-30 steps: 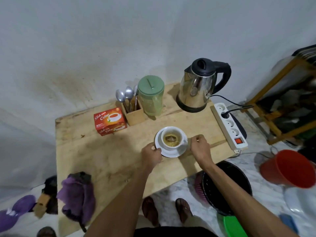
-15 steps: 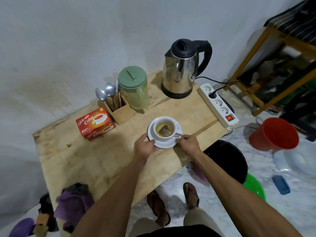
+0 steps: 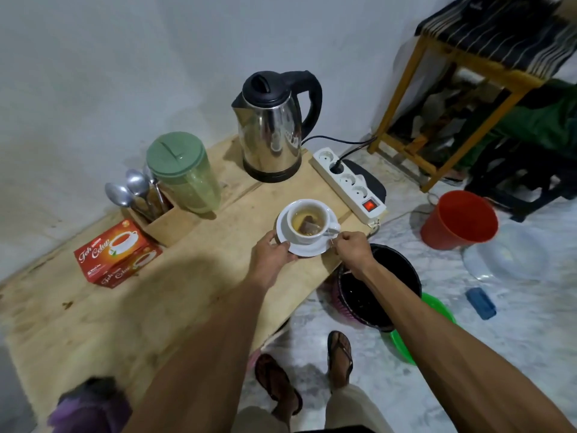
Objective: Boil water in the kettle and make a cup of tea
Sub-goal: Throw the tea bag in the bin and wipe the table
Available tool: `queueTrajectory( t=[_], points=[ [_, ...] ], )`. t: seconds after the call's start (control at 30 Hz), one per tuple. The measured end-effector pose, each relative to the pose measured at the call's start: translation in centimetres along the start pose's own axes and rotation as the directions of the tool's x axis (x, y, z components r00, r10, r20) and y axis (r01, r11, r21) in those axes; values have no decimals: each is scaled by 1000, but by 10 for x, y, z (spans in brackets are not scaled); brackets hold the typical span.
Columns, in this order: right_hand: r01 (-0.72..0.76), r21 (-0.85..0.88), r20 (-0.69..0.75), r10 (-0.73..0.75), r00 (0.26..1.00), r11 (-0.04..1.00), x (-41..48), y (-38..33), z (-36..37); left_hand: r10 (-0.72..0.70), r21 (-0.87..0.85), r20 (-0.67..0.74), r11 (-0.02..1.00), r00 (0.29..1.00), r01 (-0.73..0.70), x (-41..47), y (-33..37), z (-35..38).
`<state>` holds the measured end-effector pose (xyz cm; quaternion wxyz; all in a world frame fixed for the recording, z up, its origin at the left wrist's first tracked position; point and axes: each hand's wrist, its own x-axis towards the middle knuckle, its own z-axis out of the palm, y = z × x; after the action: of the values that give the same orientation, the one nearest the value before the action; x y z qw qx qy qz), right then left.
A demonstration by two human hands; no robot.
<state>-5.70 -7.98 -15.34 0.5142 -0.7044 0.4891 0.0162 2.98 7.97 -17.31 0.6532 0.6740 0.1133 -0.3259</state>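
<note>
A white cup [image 3: 324,231] holding pale tea and a tea bag [image 3: 307,227] stands on a white saucer [image 3: 307,250] near the right edge of the wooden table [image 3: 175,295]. My left hand [image 3: 271,256] grips the saucer's left rim. My right hand [image 3: 352,248] pinches the tea bag's string at the saucer's right side, next to the cup's handle. The steel kettle [image 3: 271,132] with its black lid sits at the back of the table, plugged into a white power strip [image 3: 349,182] whose red switch glows.
A green-lidded pitcher [image 3: 182,173], a wooden holder with spoons [image 3: 146,201] and a red tea box [image 3: 117,253] stand left of the cup. A black bin [image 3: 387,292] and a red bucket [image 3: 457,220] are on the floor to the right, beside a wooden rack [image 3: 462,98].
The view has swung left and down. My right hand went from resting on the table right of the saucer to pinching the string. My left hand stays on the saucer's rim.
</note>
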Motion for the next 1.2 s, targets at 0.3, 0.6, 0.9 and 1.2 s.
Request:
queueTrajectory(
  t=[0.3, 0.6, 0.9, 1.2],
  points=[
    [13, -66, -5, -14, 1000, 998, 22, 6, -32, -63, -10, -12, 998, 998, 63, 11, 0, 39],
    [-28, -187, 47, 38, 998, 982, 11, -20, -56, -54, 177, -7, 983, 999, 54, 15, 1, 37],
    [121, -103, 235, -94, 968, 987, -16, -95, -82, -61, 225, -43, 972, 997, 69, 4, 7, 37],
    [249, -177, 195, -214, 957, 952, -22, -123, -79, -66, 241, -19, 968, 998, 69, 2, 8, 35]
  ],
)
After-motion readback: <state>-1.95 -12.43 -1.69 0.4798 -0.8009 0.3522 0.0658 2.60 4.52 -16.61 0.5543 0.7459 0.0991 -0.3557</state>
